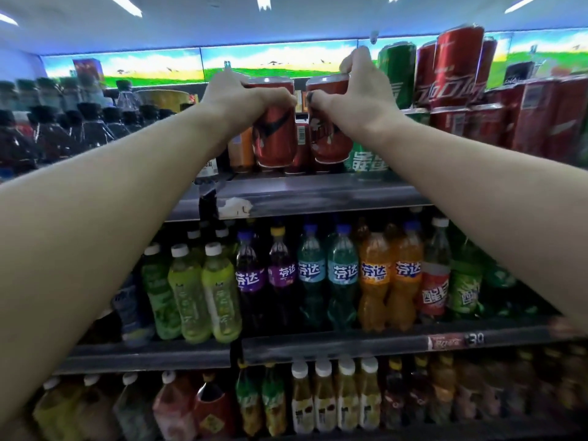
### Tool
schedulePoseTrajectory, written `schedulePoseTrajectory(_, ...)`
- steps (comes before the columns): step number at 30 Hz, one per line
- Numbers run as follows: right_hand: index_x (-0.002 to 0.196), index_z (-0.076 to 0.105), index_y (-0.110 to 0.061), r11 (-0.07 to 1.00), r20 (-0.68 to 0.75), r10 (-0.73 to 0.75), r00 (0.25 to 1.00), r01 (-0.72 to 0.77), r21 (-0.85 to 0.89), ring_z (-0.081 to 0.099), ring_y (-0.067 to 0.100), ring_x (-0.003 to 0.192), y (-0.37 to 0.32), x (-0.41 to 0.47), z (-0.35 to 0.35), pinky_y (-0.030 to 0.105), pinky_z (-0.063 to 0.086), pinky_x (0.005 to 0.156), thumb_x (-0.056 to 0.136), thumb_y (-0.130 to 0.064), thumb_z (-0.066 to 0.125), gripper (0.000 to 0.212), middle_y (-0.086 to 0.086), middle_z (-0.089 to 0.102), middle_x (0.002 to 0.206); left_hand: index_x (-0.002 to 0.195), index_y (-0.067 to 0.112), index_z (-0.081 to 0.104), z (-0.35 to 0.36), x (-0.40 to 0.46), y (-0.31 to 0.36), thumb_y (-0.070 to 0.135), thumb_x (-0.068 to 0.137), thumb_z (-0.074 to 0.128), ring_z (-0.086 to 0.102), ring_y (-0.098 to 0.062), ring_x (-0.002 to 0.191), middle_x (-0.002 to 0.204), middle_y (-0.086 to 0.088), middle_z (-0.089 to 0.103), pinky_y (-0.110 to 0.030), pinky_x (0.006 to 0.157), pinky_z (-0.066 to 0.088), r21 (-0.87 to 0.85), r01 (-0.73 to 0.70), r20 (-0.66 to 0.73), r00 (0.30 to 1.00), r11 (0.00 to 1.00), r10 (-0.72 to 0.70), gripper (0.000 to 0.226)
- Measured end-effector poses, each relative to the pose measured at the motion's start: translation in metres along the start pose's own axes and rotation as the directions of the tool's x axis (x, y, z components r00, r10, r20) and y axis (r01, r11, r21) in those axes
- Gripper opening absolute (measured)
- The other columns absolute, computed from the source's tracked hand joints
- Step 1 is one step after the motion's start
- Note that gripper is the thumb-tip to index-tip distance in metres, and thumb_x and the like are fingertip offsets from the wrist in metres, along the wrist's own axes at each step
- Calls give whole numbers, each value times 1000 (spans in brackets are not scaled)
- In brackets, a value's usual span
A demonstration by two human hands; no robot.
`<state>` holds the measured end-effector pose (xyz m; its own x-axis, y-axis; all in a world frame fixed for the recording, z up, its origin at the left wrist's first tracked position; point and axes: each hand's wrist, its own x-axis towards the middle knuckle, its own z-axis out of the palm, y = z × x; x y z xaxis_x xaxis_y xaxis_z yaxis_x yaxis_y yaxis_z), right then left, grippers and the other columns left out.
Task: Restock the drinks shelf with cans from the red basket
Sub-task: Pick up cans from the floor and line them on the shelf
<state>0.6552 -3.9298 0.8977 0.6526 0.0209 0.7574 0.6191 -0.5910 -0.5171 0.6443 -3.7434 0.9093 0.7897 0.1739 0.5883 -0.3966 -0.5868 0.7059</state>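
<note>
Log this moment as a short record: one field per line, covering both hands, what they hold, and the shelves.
left hand: left hand grips the top of the left red can
right hand: right hand grips the top of the right red can
can position: both upright, side by side, at the top shelf, above its front edge
neighbours: green cans and stacked red cans to the right
middle shelf: Fanta bottles, purple, blue and orange
red basket: not in view
</note>
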Motion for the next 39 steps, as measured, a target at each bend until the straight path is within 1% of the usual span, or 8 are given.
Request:
schedulePoseTrajectory(7, 133, 44, -4, 961, 68, -41, 997, 58, -270, 54, 34, 115, 23, 24, 28, 45, 47, 96, 95, -39, 64, 56, 16, 53, 126, 91, 10, 75, 14, 31, -22, 51, 57, 95, 64, -17, 74, 91, -3, 73, -27, 64, 54, 20, 142, 10, 990, 990, -142, 57)
schedulePoseTrajectory(16, 135, 42, -4, 799, 208, -187, 960, 272, -536, 53, 41, 115, 50, 23, 54, 41, 41, 83, 104, -38, 49, 46, 23, 49, 129, 99, 8, 72, 38, 46, -45, 58, 49, 94, 67, -21, 85, 98, -4, 72, -36, 77, 60, 72, 210, 73, 974, 975, -215, 74)
schedulePoseTrajectory(20, 138, 44, 0, 683, 219, -265, 939, 343, -644, 46, 38, 126, 55, 25, 54, 44, 38, 104, 105, -37, 44, 49, 23, 49, 135, 95, 12, 69, 46, 52, -55, 52, 60, 93, 62, -18, 76, 91, -3, 68, -28, 66, 50, 32, 216, 74, 973, 976, -217, 59)
schedulePoseTrajectory(24, 139, 48, 0, 601, 220, -292, 931, 357, -715, 37, 35, 138, 61, 28, 52, 44, 29, 118, 105, -36, 42, 49, 20, 50, 142, 111, 10, 70, 51, 53, -63, 56, 60, 91, 70, -19, 88, 102, -4, 73, -32, 76, 61, 19, 205, 85, 975, 979, -206, 72)
schedulePoseTrajectory(29, 130, 53, -2, 644, 103, -443, 891, 396, -655, 47, 35, 120, 59, 7, 46, 41, 43, 100, 95, -22, 55, 40, 18, 53, 128, 114, 9, 67, 42, 50, -69, 63, 59, 92, 70, -18, 85, 102, -7, 74, -32, 73, 59, 102, 168, 187, 965, 981, -185, 81)
schedulePoseTrajectory(32, 110, 58, -8, 803, 42, -358, 933, 331, -496, 55, 29, 86, 56, -12, 44, 35, 41, 68, 92, -14, 54, 19, 12, 58, 107, 82, 13, 63, 36, 42, -74, 44, 77, 87, 54, -17, 62, 73, -4, 62, -27, 59, 43, 218, 89, 258, 955, 972, -145, 39)
schedulePoseTrajectory(35, 95, 63, -14, 888, 193, -119, 974, 192, -419, 62, 31, 87, 57, -18, 49, 36, 51, 73, 91, -17, 51, 13, 7, 66, 94, 79, 13, 65, 34, 36, -78, 30, 86, 81, 56, -18, 64, 72, -4, 64, -28, 61, 44, 273, -31, 283, 958, 961, -49, 24)
schedulePoseTrajectory(39, 109, 65, -7, 898, 267, -26, 963, 140, -417, 61, 34, 102, 58, -12, 56, 43, 54, 89, 93, -14, 45, 27, 15, 66, 112, 102, 11, 71, 42, 35, -78, 30, 87, 83, 65, -20, 80, 91, -7, 73, -31, 72, 51, 276, -80, 253, 967, 958, 8, 27)
